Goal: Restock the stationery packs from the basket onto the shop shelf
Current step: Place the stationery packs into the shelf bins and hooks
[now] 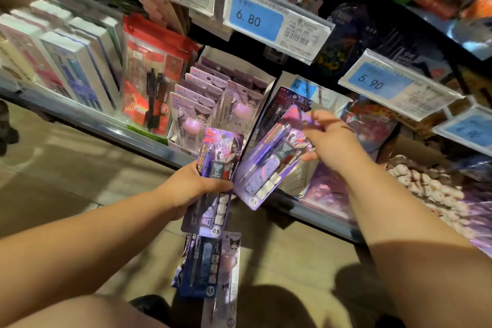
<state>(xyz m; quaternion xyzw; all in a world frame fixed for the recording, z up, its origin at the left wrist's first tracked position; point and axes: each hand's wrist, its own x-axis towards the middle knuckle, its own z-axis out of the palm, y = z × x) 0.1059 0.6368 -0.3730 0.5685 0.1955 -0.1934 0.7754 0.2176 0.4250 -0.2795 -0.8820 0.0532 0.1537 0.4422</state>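
My left hand (190, 188) grips a small stack of purple pencil packs (217, 176) upright in front of the shelf edge. My right hand (328, 138) pinches the top of another purple pack (269, 162), which is tilted and hangs over a white display box (286, 82) on the shelf. Three more packs (210, 271) lie on the floor below my left hand. No basket is visible.
A white box of purple Kuromi packs (202, 112) stands left of the display box, beside red packs (149, 82) and white boxed sets (72, 61). Price tags (261, 18) hang from the shelf above. The metal shelf edge (111, 128) runs diagonally. Pale plush items (436, 189) lie at right.
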